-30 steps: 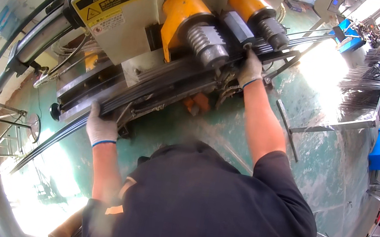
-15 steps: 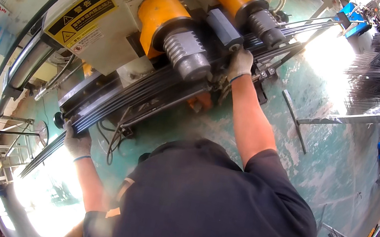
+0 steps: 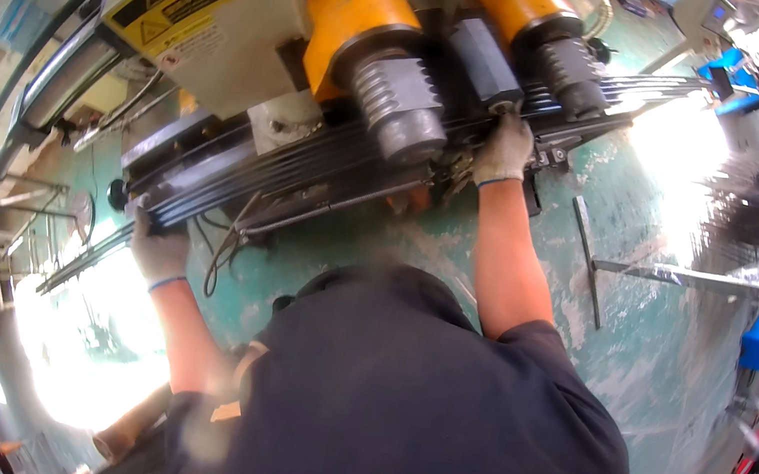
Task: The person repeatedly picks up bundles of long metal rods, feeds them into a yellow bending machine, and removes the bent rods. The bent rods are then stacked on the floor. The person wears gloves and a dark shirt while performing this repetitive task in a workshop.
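The gloved left hand (image 3: 159, 251) is curled around the black rods (image 3: 242, 182) near their lower-left end; they run slantwise along the pale machine (image 3: 253, 62), past its two orange cylinders (image 3: 363, 16). The gloved right hand (image 3: 505, 149) reaches the end of the grey hexagonal block (image 3: 485, 61), fingertips too blurred to tell whether they pinch anything

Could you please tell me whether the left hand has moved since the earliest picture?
Yes: the left hand has moved leftward, closer to the round black knob.
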A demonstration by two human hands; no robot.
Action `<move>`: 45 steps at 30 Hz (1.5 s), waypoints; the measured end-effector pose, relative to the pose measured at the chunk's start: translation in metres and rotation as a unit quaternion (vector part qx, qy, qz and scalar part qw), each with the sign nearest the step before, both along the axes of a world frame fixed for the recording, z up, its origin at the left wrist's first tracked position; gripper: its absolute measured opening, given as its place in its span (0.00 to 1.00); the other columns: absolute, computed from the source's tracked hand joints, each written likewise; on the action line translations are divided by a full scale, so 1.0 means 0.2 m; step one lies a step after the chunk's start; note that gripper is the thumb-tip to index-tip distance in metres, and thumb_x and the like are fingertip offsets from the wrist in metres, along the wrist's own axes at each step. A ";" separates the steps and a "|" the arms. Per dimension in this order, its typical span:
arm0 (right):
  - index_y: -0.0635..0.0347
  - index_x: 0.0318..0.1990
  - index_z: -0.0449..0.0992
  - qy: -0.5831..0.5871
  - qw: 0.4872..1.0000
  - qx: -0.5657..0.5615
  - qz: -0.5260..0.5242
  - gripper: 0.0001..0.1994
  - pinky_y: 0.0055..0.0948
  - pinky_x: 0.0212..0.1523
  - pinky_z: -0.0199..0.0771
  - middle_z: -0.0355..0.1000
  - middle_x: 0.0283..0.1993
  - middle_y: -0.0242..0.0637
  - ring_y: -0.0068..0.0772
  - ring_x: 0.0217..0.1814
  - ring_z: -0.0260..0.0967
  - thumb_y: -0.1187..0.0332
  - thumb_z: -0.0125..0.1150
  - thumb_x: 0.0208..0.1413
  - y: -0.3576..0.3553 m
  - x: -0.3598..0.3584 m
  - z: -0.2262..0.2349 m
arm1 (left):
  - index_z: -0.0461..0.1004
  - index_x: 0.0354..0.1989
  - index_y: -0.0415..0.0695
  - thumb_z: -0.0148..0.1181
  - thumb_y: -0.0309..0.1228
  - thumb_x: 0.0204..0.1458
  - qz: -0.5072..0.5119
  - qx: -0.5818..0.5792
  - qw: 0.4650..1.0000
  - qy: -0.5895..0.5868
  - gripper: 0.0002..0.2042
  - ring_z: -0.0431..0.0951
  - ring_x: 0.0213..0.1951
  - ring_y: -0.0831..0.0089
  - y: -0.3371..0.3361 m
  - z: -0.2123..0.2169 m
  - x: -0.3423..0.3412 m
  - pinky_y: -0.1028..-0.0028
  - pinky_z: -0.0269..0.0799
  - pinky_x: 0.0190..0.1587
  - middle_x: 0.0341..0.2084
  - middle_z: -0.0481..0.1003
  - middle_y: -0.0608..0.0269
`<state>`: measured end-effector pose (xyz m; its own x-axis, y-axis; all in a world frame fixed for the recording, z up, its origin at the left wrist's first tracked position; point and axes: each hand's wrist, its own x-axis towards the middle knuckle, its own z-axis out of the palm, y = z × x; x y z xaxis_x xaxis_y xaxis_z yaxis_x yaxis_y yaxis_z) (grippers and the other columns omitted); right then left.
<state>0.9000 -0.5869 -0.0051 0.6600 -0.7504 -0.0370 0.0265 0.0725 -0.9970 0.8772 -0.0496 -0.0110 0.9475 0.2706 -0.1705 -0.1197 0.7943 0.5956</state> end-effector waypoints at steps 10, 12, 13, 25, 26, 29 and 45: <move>0.68 0.60 0.73 -0.131 0.967 0.216 0.039 0.22 0.34 0.55 0.77 0.79 0.56 0.42 0.38 0.55 0.79 0.56 0.49 0.74 -0.15 -0.26 -0.31 | 0.74 0.54 0.35 0.46 0.35 0.71 0.058 0.019 0.997 0.053 0.16 0.73 0.60 0.55 -0.21 0.00 -0.02 0.54 0.66 0.69 0.53 0.77 0.50; 0.65 0.62 0.71 -0.093 0.961 0.259 0.018 0.22 0.36 0.55 0.78 0.78 0.57 0.41 0.39 0.56 0.79 0.55 0.48 0.74 -0.17 -0.29 -0.31 | 0.74 0.54 0.35 0.47 0.35 0.71 0.067 -0.004 0.996 0.062 0.16 0.73 0.60 0.56 -0.30 0.02 -0.02 0.54 0.65 0.69 0.53 0.77 0.51; 0.64 0.62 0.71 -0.086 0.964 0.250 0.019 0.21 0.37 0.55 0.78 0.78 0.58 0.41 0.39 0.57 0.78 0.56 0.48 0.74 -0.19 -0.29 -0.32 | 0.74 0.55 0.35 0.47 0.36 0.71 0.076 -0.016 0.994 0.071 0.17 0.73 0.60 0.56 -0.35 0.04 -0.01 0.53 0.65 0.69 0.53 0.77 0.51; 0.58 0.76 0.57 0.121 0.984 -0.034 0.123 0.27 0.40 0.80 0.49 0.53 0.79 0.43 0.40 0.80 0.50 0.63 0.41 0.72 -0.11 -0.38 -0.54 | 0.68 0.64 0.39 0.57 0.46 0.65 -0.107 -0.133 0.984 0.042 0.26 0.69 0.64 0.51 -0.42 0.05 -0.12 0.46 0.59 0.71 0.61 0.73 0.51; 0.58 0.76 0.57 0.076 0.989 0.068 0.109 0.28 0.41 0.80 0.48 0.53 0.79 0.43 0.41 0.81 0.49 0.61 0.41 0.72 -0.07 -0.40 -0.52 | 0.66 0.66 0.39 0.57 0.48 0.64 -0.091 -0.123 0.988 0.012 0.29 0.67 0.66 0.50 -0.36 0.04 -0.15 0.46 0.56 0.72 0.64 0.71 0.51; 0.67 0.64 0.72 0.050 0.979 0.186 0.061 0.25 0.34 0.59 0.74 0.75 0.62 0.40 0.37 0.58 0.74 0.56 0.59 0.69 -0.01 -0.51 -0.54 | 0.64 0.67 0.39 0.57 0.47 0.65 -0.064 -0.135 0.988 -0.032 0.30 0.66 0.67 0.48 -0.09 0.14 -0.22 0.45 0.55 0.73 0.64 0.70 0.49; 0.55 0.33 0.77 0.276 0.944 0.163 0.080 0.09 0.37 0.26 0.68 0.73 0.28 0.35 0.35 0.27 0.70 0.63 0.62 0.63 0.44 -1.04 -1.08 | 0.67 0.59 0.39 0.46 0.46 0.71 0.382 0.049 0.912 0.145 0.21 0.74 0.56 0.46 2.37 0.01 -0.33 0.44 0.71 0.62 0.55 0.70 0.46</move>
<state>0.6919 -0.4981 -0.2215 0.5763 -0.5318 -0.6205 -0.5276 0.3377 -0.7795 0.8104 0.4239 -0.0087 0.3956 0.8598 -0.3228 -0.4417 0.4863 0.7539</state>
